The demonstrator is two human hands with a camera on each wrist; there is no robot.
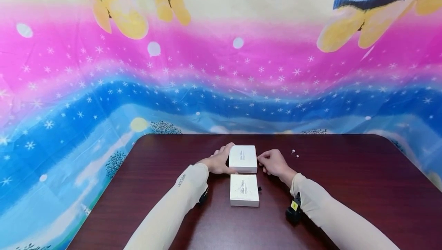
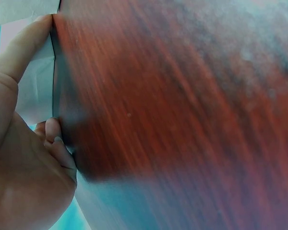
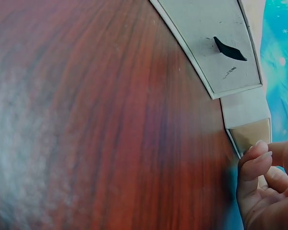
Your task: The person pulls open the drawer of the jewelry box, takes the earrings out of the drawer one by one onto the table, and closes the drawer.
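Note:
Two white lidless-looking cardboard boxes with dark lettering on top lie one behind the other in the head view. My left hand (image 1: 219, 160) grips the far box (image 1: 242, 158) from its left, thumb along the near side and fingers toward the far side. At that box's right end, the thumb and forefinger of my right hand (image 1: 274, 162) pinch together; what lies between the fingertips is hidden. A tan panel (image 3: 252, 135) shows beside them in the right wrist view. The near box (image 1: 244, 189) has a black ribbon tab (image 3: 229, 49) on its right end, untouched by either hand.
Two small white earbud-like pieces (image 1: 295, 153) lie on the dark red wooden table (image 1: 345, 173), right of my right hand. A printed cloth (image 1: 224, 69) hangs behind the table's far edge. Black wrist devices (image 1: 293, 211) sit at both cuffs.

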